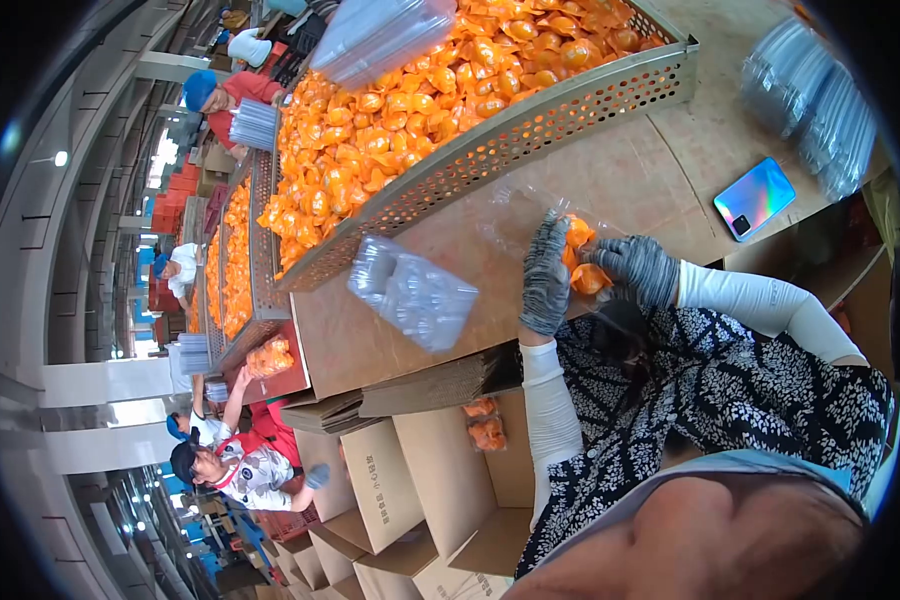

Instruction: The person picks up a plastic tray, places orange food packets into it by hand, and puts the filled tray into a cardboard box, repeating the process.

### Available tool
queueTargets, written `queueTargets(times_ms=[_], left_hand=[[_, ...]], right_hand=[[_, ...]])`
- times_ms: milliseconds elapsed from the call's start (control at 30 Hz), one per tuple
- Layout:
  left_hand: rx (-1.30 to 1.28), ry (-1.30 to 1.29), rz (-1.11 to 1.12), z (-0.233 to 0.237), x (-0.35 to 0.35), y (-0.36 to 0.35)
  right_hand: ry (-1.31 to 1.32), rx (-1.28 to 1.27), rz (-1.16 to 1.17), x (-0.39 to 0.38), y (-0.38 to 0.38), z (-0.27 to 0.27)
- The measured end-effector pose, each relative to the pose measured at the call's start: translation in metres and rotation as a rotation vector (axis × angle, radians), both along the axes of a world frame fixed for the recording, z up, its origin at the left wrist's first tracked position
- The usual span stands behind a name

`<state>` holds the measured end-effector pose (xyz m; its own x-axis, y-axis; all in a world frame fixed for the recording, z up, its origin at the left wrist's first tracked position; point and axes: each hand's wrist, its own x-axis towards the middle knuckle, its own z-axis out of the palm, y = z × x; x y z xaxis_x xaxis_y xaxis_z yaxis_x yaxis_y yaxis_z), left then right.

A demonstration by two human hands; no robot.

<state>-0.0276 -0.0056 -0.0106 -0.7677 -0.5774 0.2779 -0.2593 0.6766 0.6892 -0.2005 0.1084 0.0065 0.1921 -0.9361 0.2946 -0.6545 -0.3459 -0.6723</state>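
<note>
My left hand [545,275], in a grey knit glove, is closed on the edge of a clear plastic tray [510,220] lying on the brown table [650,170]. My right hand [635,265], gloved the same way, grips orange wrapped fruits [582,258] and presses them against the tray between both hands. White sleeves cover both forearms. The tray's far end is bare and see-through.
A perforated metal bin [530,125] heaped with orange wrapped fruits runs along the table's far side. A stack of clear trays [415,290] lies left of my hands, another [820,100] at far right. A phone [755,197] lies nearby. Open cardboard boxes [410,490] stand below. Other workers [240,465] are at left.
</note>
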Motion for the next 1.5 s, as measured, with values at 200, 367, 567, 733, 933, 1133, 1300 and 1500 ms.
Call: queueTargets(times_ms=[200,367,567,733,933,1133,1300,1500], left_hand=[[-0.070,0.038,0.069,0.026,-0.006,0.022],[-0.191,0.087,0.124,0.004,-0.004,0.023],[-0.144,0.104,0.087,0.009,-0.003,0.022],[-0.097,0.098,0.062,0.010,-0.001,0.020],[-0.122,0.111,0.072,0.007,0.000,0.020],[-0.089,0.076,0.094,0.012,0.000,0.021],[-0.130,0.071,0.101,0.001,0.001,0.019],[-0.128,0.101,0.090,0.002,0.002,0.017]], right_hand=[[0.114,0.041,0.029,-0.001,-0.012,0.005],[0.045,0.058,0.671,-0.064,-0.058,0.054],[0.461,0.167,-0.422,-0.154,-0.215,0.112],[1.127,0.309,-0.423,-0.171,-0.278,0.084],[0.857,0.217,-0.509,-0.168,-0.261,0.067],[-0.337,-0.246,-0.070,-0.129,-0.128,0.087],[-0.112,-0.059,0.021,-0.048,-0.024,0.024],[0.126,-0.058,-0.172,-0.011,-0.003,-0.001]])
